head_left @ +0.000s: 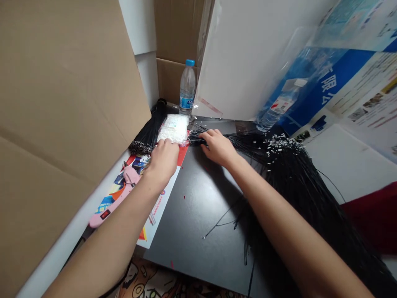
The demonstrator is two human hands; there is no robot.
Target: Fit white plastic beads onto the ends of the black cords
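Observation:
My left hand is closed at the near edge of a clear plastic bag of small white pieces. Its fingertips are hidden, so what they pinch cannot be made out. To the right, my right hand curls its fingers and thumb around thin black wires that lie across the dark table. Small white ends dot a large heap of black wires under and beyond my right forearm. Left of the bag lies another bundle of black wires.
A pink glue gun rests on a printed sheet by my left forearm. Water bottles stand at the back and right. Cardboard walls the left side; a white panel rises behind. Loose wires lie on the dark tabletop.

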